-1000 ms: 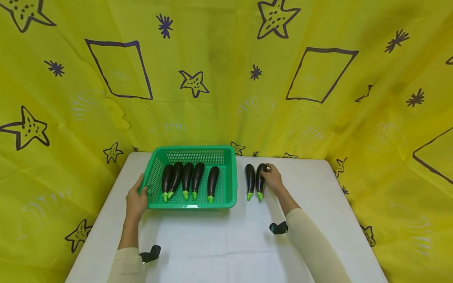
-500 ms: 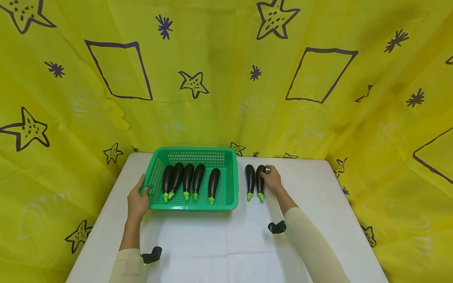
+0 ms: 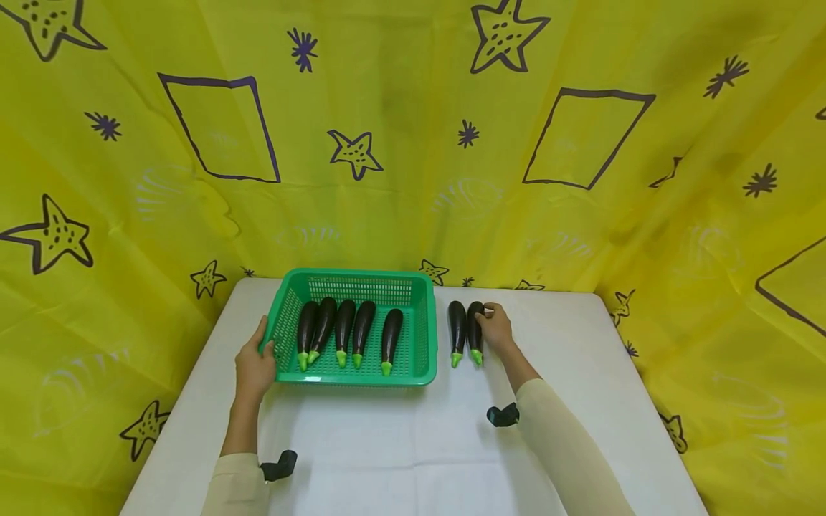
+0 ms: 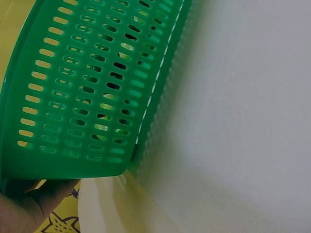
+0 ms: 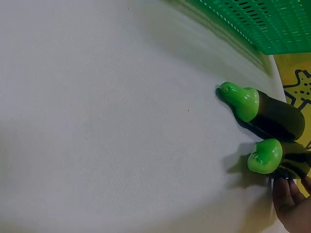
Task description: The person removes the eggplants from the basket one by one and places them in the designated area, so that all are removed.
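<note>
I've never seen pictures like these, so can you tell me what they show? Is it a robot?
No robot, just a person's two bare hands. The wide picture comes from a camera worn on the head, looking forward and down. The two close ones come from wrist cameras, one for each hand. On the white table is a green basket with five eggplants inside. Two more eggplants are beside it. The left hand holds the basket's side. The right hand pinches the outer eggplant.
</note>
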Demonstrator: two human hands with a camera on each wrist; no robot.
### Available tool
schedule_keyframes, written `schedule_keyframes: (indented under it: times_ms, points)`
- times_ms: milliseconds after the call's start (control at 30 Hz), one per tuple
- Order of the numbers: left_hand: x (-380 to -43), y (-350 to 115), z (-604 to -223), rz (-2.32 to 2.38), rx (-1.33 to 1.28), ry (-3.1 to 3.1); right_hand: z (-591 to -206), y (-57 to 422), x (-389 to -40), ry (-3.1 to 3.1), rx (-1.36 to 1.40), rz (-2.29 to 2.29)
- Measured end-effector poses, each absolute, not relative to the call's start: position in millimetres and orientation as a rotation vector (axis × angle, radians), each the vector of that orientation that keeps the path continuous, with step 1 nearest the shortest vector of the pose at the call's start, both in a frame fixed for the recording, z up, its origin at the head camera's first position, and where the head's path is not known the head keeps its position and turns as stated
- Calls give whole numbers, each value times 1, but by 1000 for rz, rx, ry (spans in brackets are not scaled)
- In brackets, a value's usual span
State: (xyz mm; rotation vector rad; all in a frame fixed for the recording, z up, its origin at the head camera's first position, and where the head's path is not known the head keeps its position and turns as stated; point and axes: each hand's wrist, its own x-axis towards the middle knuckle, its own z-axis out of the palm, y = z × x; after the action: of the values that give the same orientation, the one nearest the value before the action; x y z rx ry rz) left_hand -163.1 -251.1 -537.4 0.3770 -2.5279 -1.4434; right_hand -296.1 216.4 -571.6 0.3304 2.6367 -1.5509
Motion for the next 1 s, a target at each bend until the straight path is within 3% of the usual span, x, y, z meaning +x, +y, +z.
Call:
schedule_keyframes:
  times_ms: [1000]
  points:
    - [-165,-252,-539,-1423,359,-2537,-575,216,-293,2637,369,-1590]
